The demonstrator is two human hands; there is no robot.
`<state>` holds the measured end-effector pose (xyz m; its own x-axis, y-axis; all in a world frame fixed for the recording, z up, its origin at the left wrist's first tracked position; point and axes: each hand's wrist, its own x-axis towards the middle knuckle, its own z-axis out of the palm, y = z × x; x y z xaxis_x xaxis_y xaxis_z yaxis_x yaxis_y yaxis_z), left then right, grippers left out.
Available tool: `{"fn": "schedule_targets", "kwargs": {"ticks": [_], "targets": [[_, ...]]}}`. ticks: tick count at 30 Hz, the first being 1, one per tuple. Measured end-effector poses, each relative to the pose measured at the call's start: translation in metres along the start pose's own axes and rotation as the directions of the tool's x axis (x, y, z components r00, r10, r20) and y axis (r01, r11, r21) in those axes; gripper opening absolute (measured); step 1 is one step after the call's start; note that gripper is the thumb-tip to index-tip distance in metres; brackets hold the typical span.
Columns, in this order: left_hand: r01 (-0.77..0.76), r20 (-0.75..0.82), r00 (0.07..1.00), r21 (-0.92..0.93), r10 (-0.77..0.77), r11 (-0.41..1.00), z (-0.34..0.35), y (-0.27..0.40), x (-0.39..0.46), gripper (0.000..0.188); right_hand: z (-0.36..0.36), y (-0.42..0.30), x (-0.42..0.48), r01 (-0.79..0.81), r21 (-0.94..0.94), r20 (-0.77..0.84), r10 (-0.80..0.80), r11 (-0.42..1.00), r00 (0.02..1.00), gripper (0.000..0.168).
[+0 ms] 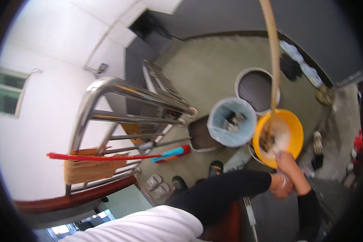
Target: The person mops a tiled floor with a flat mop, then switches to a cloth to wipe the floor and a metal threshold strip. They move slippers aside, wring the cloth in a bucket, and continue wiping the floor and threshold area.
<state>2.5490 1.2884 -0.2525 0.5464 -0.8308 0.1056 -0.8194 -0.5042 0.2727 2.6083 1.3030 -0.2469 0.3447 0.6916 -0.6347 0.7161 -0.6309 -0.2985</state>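
Observation:
A yellow bucket (296,133) stands at the right with pale, foamy-looking contents. A long wooden pole (272,60) leans down into it and ends in a brown, stringy mop head (266,140). My right hand (286,163) is at the bucket's near rim, its fingers curled over the inside edge. A small purple patch shows at its fingertips; what it is stays unclear. My left hand (281,185) is blurred just below, close against the right wrist and partly hidden by it. A white band shows near the left hand.
A blue-lined bin (213,121) with crumpled waste and a round, dark-filled tub (255,87) stand beside the bucket. Steel railings (139,96) rise at left, with a red-handled broom (109,157) and a brown cloth (87,172) by them. Grey slippers (157,186) lie on the floor.

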Motion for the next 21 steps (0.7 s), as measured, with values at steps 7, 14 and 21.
{"fn": "schedule_targets", "kwargs": {"ticks": [7,14,21], "targets": [[0.228,0.061,0.972,-0.049,-0.225,0.972,0.009,0.000,-0.015,0.020,0.002,-0.009,0.008,0.007,-0.045,-0.080,-0.011,0.999,0.997,0.030],[0.527,-0.682,0.314,-0.453,-0.660,0.719,0.010,0.055,-0.099,0.048,-0.020,0.037,-0.025,-0.372,0.862,0.231,0.387,0.344,0.893,0.040],[0.334,-0.106,-0.188,-0.942,-0.976,0.038,0.036,0.121,-0.139,0.064,0.030,-0.012,-0.044,-0.216,0.959,0.220,0.001,-0.184,0.976,0.050]]}}
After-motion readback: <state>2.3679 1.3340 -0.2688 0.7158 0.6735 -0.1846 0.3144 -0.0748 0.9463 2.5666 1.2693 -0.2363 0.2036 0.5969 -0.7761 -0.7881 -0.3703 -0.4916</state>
